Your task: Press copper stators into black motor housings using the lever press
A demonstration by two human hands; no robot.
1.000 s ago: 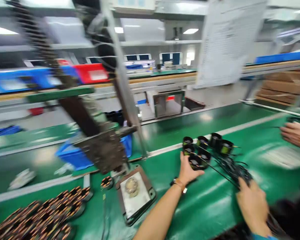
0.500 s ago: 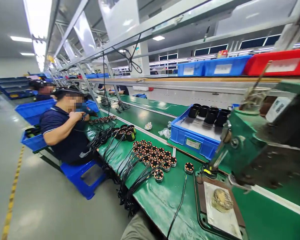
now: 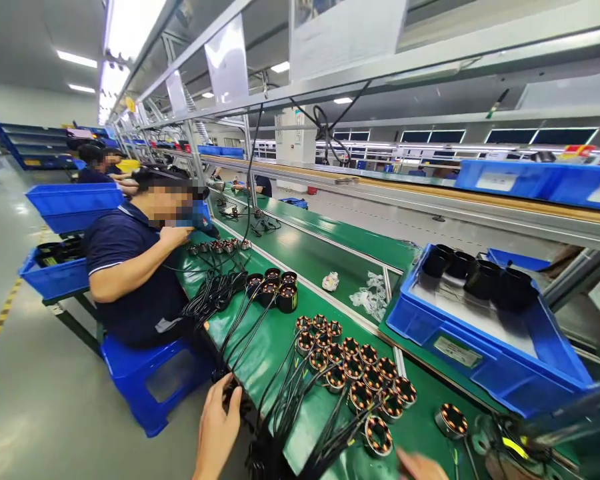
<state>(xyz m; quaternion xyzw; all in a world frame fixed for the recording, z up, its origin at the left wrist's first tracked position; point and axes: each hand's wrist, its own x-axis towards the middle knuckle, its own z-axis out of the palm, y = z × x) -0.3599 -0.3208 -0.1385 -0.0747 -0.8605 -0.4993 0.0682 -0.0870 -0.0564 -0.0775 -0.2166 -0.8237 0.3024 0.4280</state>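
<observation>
While my left hand sits at the near edge of the green bench, its fingers are loosely spread, thumb apart from the rest, tips down on the black cable bundle that hangs over that edge. Touching, not clamped: I can't see a closed grasp on any cable.

My right hand is barely in frame at the bottom, only a sliver of fingers showing. Can't tell if it's spread or closed; it looks empty, probably hovering just beside the nearest stator.

Stators: cluster of copper-wound stators lying flat on the bench, bores facing up, packed touching each other. The cluster's long axis runs diagonally, from far-left to near-right. Each one's black lead trails back toward the near edge and joins the bundle under my left hand. One lone stator sits apart to the right of the cluster.

Further along the bench: a small group of black motor housings, upright, open end up, their cables also draped toward the near edge.

Blue tray right of the stators, beyond the white line, with black cups standing along its far side.

A seated co-worker in a dark shirt is at the next station to my left, on a blue stool.
</observation>
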